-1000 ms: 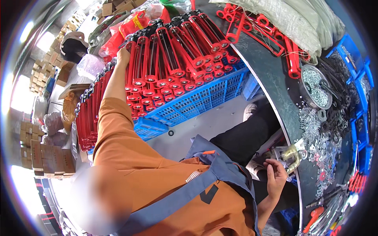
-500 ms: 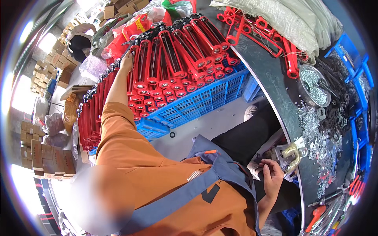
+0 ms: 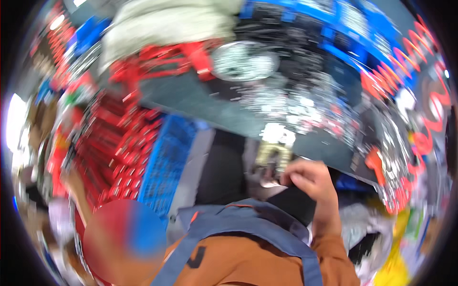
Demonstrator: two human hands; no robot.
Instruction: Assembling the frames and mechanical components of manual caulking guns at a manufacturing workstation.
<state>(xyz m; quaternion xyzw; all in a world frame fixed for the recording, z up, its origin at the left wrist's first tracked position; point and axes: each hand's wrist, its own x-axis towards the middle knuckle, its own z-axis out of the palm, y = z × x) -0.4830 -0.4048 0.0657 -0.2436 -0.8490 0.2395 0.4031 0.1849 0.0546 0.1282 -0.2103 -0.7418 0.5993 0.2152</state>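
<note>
The picture is smeared by motion. My left hand (image 3: 72, 181) reaches out to the far left, beside a heap of red tool frames with black rods (image 3: 107, 152) stacked in and above a blue plastic crate (image 3: 167, 159). Its fingers are too blurred to read. My right hand (image 3: 312, 180) is in front of me at the bench edge, fingers curled in toward the thumb; whatever they may hold is hidden. Just left of its fingertips stands a brass-coloured metal fixture (image 3: 274, 153) at the edge of the dark bench (image 3: 183, 97).
On the bench lie a metal bowl (image 3: 245, 61) of small shiny parts, scattered loose hardware (image 3: 296, 107), red metal frames (image 3: 164, 62) and a pale woven sack (image 3: 167, 28). Blue bins (image 3: 341, 21) line its back. A red coiled hose (image 3: 420, 143) hangs at right.
My view has swung to the right, bringing the bench in front of me. My right hand now shows closer to the brass-coloured fixture; my left arm still stretches toward the red frames.
</note>
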